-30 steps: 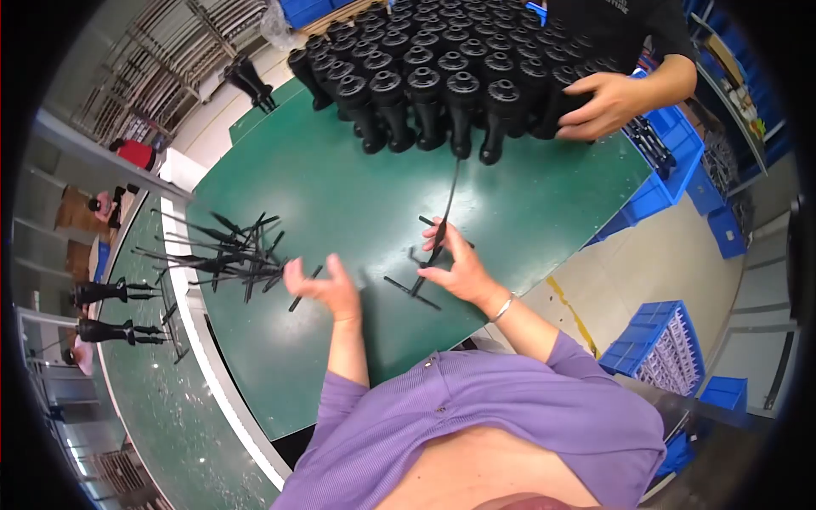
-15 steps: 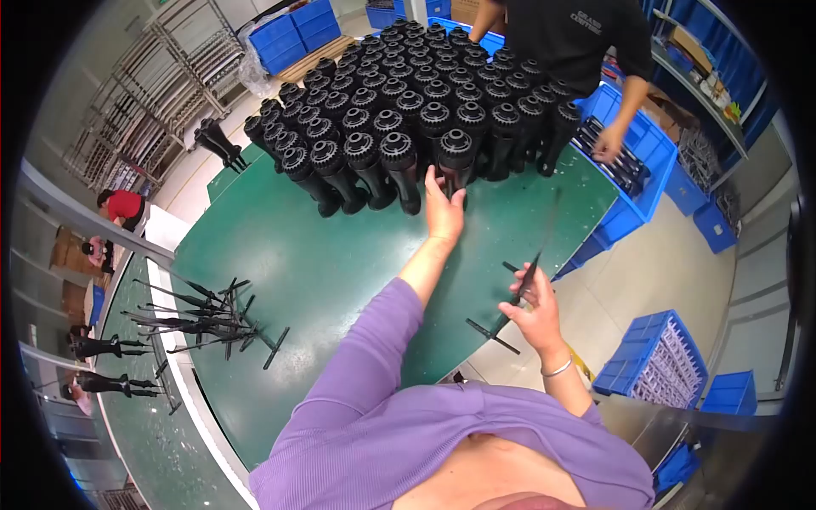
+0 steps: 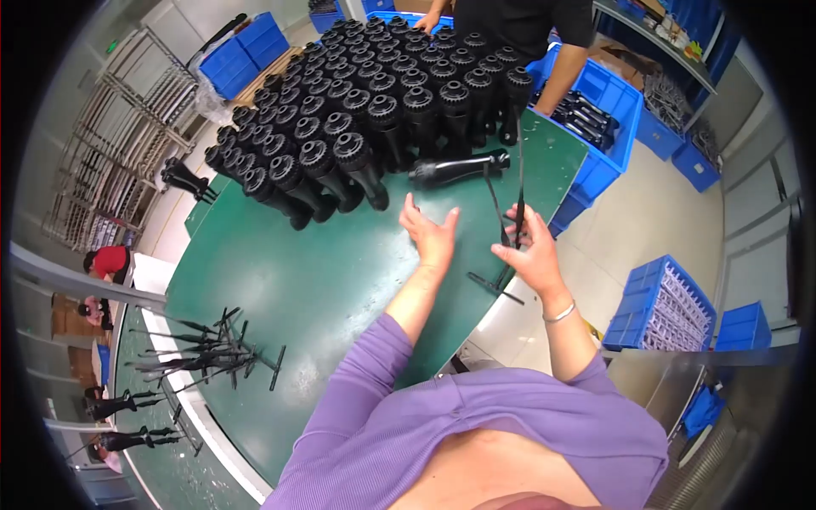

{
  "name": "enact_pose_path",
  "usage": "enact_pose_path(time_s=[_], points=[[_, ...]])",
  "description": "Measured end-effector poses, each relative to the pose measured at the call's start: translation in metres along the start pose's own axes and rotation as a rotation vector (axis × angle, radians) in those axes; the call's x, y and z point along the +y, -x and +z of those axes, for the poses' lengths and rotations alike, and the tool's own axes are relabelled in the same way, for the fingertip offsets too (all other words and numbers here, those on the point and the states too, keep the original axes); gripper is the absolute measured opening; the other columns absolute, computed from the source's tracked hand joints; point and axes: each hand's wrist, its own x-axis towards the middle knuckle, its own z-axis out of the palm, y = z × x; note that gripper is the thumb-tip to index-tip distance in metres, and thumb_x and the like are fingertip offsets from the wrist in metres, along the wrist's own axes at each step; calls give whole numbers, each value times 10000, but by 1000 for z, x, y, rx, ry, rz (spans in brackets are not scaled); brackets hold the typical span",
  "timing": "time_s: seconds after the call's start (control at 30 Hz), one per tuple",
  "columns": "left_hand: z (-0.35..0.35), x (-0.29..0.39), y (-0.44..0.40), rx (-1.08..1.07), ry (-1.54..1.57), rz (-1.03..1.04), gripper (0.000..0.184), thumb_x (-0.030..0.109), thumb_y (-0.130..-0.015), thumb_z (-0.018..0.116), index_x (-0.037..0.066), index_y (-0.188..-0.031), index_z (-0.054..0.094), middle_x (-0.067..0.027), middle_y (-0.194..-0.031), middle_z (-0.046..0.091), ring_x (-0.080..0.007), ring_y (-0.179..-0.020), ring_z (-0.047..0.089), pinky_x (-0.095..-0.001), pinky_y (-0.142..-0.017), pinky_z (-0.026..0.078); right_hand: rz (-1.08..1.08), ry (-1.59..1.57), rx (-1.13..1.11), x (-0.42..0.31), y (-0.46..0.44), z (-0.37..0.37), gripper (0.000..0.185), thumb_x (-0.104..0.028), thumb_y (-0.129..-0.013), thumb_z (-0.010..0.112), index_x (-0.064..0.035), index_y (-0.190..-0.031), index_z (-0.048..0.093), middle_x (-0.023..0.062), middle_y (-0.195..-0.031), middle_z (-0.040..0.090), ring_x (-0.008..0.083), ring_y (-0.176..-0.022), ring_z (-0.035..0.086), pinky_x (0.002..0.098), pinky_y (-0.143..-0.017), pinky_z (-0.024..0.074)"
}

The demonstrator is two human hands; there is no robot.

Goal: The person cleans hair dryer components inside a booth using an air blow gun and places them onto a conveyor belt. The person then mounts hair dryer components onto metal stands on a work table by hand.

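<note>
Green table (image 3: 289,285), black rods (image 3: 520,202) seemingly between right fingers (image 3: 535,224)

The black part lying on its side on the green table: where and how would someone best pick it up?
Probably around the middle of the lying part, with the left hand coming from the wearer's side: its long, rounded body lies crosswise, with bare table before it, upright black parts crowding behind, and a thin rod in the right hand overlapping its right end in view.
</note>
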Motion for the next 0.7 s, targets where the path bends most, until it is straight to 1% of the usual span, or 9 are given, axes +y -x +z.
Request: enact_pose_path(time_s=[0.07,0.1,0.2,0.23,0.27,0.33,0.43,0.6,0.7], points=[[19,23,2,27,-219,365,797,106,-655,756,17,-1319,323,-204,-1279,342,-361,-1175,376,-430,-1021,295,-5,61,46,9,12,-15,709,-82,-637,781,-32,-1257,442,75,-1128,521,165,-918,549,290,-759,503],[24,36,-6,-73,-235,486,718,71,-642,727,27,-1275,389,-191,-1261,372,-370,-1180,367,-457,-1045,247,10,51,72,12,19,-22,712,-73,-638,776,-23,-1263,437,72,-1122,523,156,-884,548,292,-747,508],[58,31,-45,-251,-540,759,484,34,-728,586,40,-1198,471,-141,-1147,482,-300,-1159,419,-529,-1044,235,56,44,111,13,37,-45,719,-70,-627,782,-42,-1262,447,61,-1102,523,136,-841,530,277,-725,509],[66,28,-58,-292,-703,780,546,93,-684,669,58,-1192,470,-101,-1135,516,-277,-1152,447,-540,-1035,252,44,64,134,10,41,-53,682,-70,-624,779,-53,-1237,479,53,-1049,540,127,-811,526,273,-709,501],[75,26,-67,-506,-966,685,546,106,-700,673,85,-1206,471,-93,-1089,553,-283,-1117,484,-537,-1033,256,68,116,125,7,44,-61,663,-75,-625,777,-54,-1223,492,51,-1025,547,126,-794,527,271,-698,495],[68,36,-75,-639,-964,648,549,132,-711,684,111,-1216,471,-82,-1037,579,-273,-1077,517,-538,-1031,257,128,215,103,5,50,-81,624,-86,-627,774,-54,-1195,517,46,-977,562,123,-761,531,265,-677,485],[6,74,-60,-566,-510,682,617,97,-678,716,126,-1244,472,-85,-1133,577,-271,-1108,509,-544,-1025,249,122,495,70,3,54,-112,531,-118,-635,763,-61,-1122,560,44,-902,597,129,-660,539,262,-630,473],[-132,138,-50,-536,-695,746,660,42,-648,726,197,-1253,512,-36,-1038,585,-231,-1012,538,-560,-1056,182,-166,746,-68,-12,36,-108,494,-135,-616,761,-78,-1071,576,60,-888,629,194,-686,611,299,-613,502],[-188,172,-35,-508,-854,769,634,-4,-654,695,193,-1234,529,-25,-957,578,-222,-982,547,-561,-1073,171,-381,685,-185,-42,18,-65,494,-137,-617,752,-75,-1072,570,74,-923,634,236,-759,630,320,-636,516]])
